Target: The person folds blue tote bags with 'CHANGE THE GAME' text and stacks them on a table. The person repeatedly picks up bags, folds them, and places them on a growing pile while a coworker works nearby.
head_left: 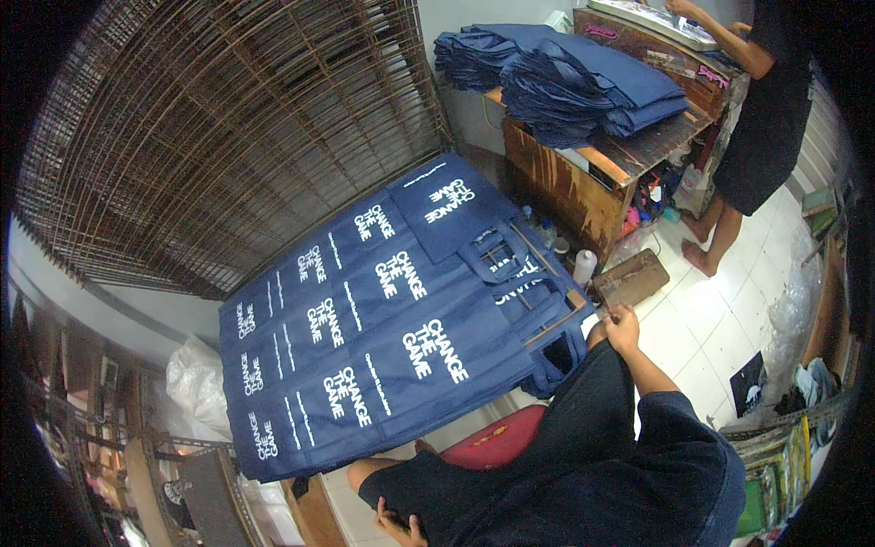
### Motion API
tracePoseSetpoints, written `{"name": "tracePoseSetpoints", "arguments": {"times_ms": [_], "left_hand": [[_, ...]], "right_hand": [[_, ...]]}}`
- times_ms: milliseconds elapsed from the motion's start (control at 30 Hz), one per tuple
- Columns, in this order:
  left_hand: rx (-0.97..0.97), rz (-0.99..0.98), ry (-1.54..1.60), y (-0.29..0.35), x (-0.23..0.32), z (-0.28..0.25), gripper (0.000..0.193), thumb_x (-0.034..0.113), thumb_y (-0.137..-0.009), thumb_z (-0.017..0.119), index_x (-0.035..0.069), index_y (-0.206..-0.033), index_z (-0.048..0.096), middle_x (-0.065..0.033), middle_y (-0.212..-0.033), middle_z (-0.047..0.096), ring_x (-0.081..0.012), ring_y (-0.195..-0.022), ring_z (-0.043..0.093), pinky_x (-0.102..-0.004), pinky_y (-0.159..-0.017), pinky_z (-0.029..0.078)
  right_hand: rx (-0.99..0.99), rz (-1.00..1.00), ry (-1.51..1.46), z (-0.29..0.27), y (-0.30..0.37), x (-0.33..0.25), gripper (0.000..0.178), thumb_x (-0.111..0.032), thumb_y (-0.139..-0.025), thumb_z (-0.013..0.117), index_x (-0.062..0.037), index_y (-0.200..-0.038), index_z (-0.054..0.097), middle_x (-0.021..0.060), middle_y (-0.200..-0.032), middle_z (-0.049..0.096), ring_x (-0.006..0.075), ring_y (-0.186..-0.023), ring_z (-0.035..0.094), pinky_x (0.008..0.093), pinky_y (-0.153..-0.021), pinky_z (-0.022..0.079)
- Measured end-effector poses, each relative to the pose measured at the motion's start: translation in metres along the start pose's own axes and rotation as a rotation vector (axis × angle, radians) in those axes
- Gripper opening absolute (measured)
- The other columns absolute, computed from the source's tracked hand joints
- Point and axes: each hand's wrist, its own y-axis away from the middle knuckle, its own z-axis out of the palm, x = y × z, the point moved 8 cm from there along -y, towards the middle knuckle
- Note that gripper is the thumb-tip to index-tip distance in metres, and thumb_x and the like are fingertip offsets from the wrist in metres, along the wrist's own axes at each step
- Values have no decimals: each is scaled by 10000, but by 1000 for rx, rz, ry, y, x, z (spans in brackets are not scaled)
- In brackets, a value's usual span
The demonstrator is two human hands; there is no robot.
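My right hand [622, 328] is at my right knee, its fingers curled together. Whether anything small is pinched in them is hidden. Low by my left thigh, my left hand [398, 526] has its thumb and fingers apart and shows nothing in it. In front of me spreads a broad layer of navy fabric panels [365, 273] with white lettering, laid in overlapping rows. At its right end are navy fabric loops [499, 251], like bag handles, and a wooden strip [558, 317]. Neither hand touches the fabric.
Rusty wire racks [237, 118] stand behind the fabric. A navy fabric pile [583, 82] lies on a worn wooden bench [570, 187], where another person [766, 118] stands at the right. A white bottle [585, 266] and wooden block [631, 278] sit nearby. Beneath me is a red seat [497, 442].
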Motion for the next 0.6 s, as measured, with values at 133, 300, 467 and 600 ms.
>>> {"name": "tracePoseSetpoints", "arguments": {"times_ms": [133, 300, 467, 600], "left_hand": [[25, 59, -46, 3, 18, 3, 664, 209, -787, 613, 35, -1355, 317, -188, -1113, 395, -307, -956, 397, -408, -863, 335], [100, 85, -200, 3, -4, -12, 672, 308, -686, 627, -75, -1194, 411, -215, -1274, 419, -279, -883, 358, -404, -854, 288], [-129, 195, -673, -17, 51, 25, 494, 472, -709, 662, 49, -932, 539, -156, -1235, 462, -379, -1097, 387, -492, -936, 259], [-715, 398, -671, -22, 80, 137, 477, 558, -787, 554, 99, -915, 588, -96, -1047, 578, -305, -937, 556, -454, -746, 419]], "right_hand": [[-3, -23, 30, 5, -3, -1, 246, -239, -738, 632, -34, -872, 661, 233, -934, 612, 389, -952, 562, 413, -921, 405], [45, -227, -37, 6, 1, -15, 201, -168, -721, 640, 23, -782, 635, 192, -752, 613, 363, -782, 567, 407, -767, 445], [117, -227, -101, -1, 6, 4, 219, -161, -735, 649, 49, -777, 604, 214, -757, 572, 355, -765, 538, 429, -743, 425], [6, -218, -87, 2, 9, 12, 258, -187, -792, 595, 55, -737, 525, 194, -808, 493, 309, -760, 482, 413, -757, 401]]}}
